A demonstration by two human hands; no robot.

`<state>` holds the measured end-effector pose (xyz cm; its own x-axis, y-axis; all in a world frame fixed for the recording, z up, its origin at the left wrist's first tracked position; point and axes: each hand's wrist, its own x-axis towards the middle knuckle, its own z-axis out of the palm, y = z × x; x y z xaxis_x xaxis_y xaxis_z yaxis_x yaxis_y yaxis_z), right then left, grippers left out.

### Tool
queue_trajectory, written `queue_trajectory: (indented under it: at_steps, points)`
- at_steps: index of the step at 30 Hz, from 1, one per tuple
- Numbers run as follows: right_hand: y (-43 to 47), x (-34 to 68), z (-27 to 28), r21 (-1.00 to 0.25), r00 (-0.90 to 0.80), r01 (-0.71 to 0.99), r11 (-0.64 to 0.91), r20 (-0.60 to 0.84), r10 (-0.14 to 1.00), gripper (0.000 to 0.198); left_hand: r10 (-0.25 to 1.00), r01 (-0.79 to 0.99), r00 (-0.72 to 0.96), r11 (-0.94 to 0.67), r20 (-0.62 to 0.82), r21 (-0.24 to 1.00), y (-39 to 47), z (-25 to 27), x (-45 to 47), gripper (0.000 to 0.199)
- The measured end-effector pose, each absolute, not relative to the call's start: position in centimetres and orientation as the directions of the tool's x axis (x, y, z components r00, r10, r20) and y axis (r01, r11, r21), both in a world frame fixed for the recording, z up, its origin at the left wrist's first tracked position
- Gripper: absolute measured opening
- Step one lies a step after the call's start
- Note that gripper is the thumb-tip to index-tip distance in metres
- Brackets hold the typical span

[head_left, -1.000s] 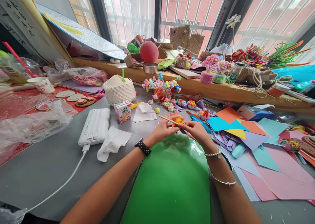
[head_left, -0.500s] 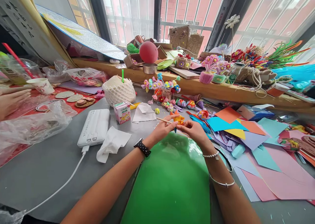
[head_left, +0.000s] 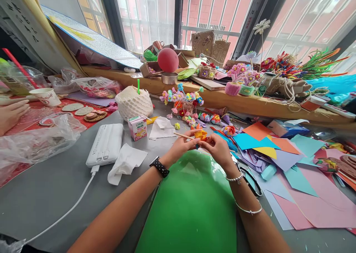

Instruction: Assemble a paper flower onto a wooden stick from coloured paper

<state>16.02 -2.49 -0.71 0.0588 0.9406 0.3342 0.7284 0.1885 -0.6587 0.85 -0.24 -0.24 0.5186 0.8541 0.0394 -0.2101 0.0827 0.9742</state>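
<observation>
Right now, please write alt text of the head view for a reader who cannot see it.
Two hands, left hand and right hand, hold a small orange paper flower on a thin wooden stick above a green sheet; coloured papers lie at right.

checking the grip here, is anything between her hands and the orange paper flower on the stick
Nothing visible stands between them. The left hand and right hand both already touch the orange paper flower, fingertips pinching it from either side, with the wooden stick poking out leftward above the left hand's fingers.
</observation>
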Motion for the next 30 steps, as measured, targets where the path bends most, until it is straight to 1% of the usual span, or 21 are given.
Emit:
queue_trajectory:
  at_steps: [3,9,13,19,23,26,30]
  points:
    - [-2.57,15.92,-0.51,-0.638,0.034,0.738,0.221,0.362,0.932,0.04,0.858,-0.207,0.513,0.093,0.027,0.974,-0.32,0.03,0.84,0.039]
    - [-2.63,16.01,-0.5,-0.656,-0.03,0.694,0.296,0.384,0.923,0.036,0.862,-0.206,0.506,0.11,0.01,0.972,-0.35,0.31,0.79,0.038]
    - [-2.59,16.06,-0.56,-0.649,-0.029,0.699,0.3,0.393,0.919,0.035,0.862,-0.204,0.507,0.129,-0.008,0.97,-0.23,0.15,0.78,0.037]
    - [-2.64,15.88,-0.57,-0.564,-0.025,0.757,0.329,0.479,0.878,0.032,0.858,-0.263,0.512,0.197,-0.037,0.945,0.04,-0.44,0.93,0.04]
    - [-2.62,15.88,-0.68,-0.536,-0.018,0.775,0.335,0.511,0.86,0.032,0.846,-0.295,0.532,0.228,-0.039,0.928,0.24,-0.65,0.87,0.046]
    - [-2.64,15.9,-0.68,-0.542,-0.013,0.77,0.336,0.514,0.858,0.032,0.824,-0.305,0.565,0.262,-0.048,0.916,0.36,-0.65,0.69,0.046]
    - [-2.69,15.9,-0.58,-0.57,0.006,0.757,0.32,0.495,0.869,0.032,0.795,-0.369,0.606,0.29,-0.008,0.883,0.4,-0.66,0.59,0.049]
